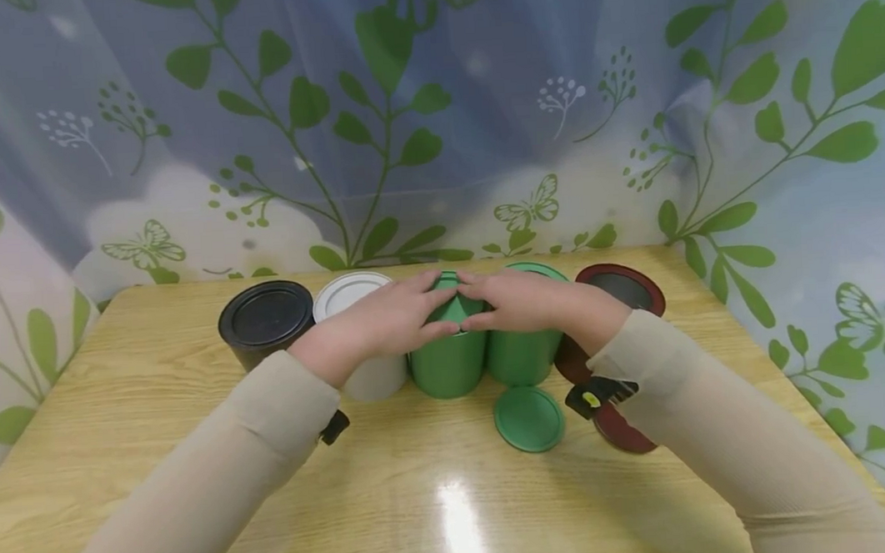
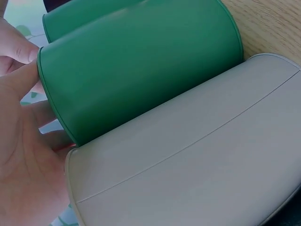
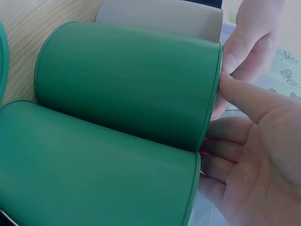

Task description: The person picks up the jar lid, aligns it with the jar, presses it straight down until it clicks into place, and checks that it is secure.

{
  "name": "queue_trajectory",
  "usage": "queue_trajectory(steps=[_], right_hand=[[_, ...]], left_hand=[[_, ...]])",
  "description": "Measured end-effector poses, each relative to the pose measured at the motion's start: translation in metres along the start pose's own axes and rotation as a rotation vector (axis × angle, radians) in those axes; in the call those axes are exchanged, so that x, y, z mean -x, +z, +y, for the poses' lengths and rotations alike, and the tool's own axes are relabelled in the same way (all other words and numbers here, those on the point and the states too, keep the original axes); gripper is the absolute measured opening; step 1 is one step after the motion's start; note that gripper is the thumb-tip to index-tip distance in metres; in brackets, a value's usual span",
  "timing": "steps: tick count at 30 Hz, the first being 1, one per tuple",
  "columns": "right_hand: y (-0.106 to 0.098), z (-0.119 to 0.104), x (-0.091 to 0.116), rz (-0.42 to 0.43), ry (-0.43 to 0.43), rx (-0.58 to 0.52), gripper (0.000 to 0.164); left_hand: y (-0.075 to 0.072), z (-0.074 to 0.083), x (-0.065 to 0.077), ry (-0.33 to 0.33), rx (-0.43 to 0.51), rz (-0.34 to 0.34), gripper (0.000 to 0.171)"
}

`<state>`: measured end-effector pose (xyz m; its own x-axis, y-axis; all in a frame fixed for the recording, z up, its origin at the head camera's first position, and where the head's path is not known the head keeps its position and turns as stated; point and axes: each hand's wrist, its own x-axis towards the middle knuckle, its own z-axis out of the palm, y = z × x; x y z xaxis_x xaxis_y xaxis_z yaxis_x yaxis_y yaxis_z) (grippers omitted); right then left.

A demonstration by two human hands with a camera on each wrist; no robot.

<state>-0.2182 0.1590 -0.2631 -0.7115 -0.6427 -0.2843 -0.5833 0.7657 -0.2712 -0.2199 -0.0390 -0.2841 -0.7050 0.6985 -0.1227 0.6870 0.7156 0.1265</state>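
Observation:
My left hand (image 1: 395,316) and right hand (image 1: 522,299) lie palm down on the lid (image 1: 455,311) of a green canister (image 1: 450,370), fingertips almost meeting over it. The fingers of both are extended and touch the lid's top and rim. The wrist views show the thumbs at the rim of this green canister (image 2: 141,66). Under my left hand stands a white canister (image 1: 376,380) with a white lid. A second green canister (image 1: 523,357) is beneath my right hand, which hides most of its top. In front of it a loose green lid (image 1: 528,420) lies flat on the table.
A black lidded canister (image 1: 267,315) ends the row at left. At right stands a dark red canister (image 1: 657,294), partly behind my right forearm, with a dark red lid (image 1: 623,431) on the wooden table (image 1: 394,496). A leaf-patterned curtain (image 1: 437,168) hangs behind.

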Motion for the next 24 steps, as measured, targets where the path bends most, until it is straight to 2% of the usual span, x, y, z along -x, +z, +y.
queue_trajectory(steps=[7, 14, 17, 24], right_hand=[[-0.002, -0.001, -0.001, -0.002, -0.014, 0.015, 0.064], [-0.003, -0.001, 0.000, 0.002, -0.016, 0.029, 0.063], [-0.003, 0.000, 0.001, 0.005, -0.023, 0.027, 0.063], [0.000, 0.003, -0.001, 0.004, -0.026, 0.022, 0.064]], left_hand=[[-0.004, -0.001, -0.001, -0.007, 0.025, -0.018, 0.065], [-0.007, -0.004, -0.008, 0.035, 0.041, 0.060, 0.061], [-0.007, -0.005, -0.012, 0.032, 0.046, 0.091, 0.057], [-0.008, -0.005, -0.016, 0.030, 0.042, 0.099, 0.051]])
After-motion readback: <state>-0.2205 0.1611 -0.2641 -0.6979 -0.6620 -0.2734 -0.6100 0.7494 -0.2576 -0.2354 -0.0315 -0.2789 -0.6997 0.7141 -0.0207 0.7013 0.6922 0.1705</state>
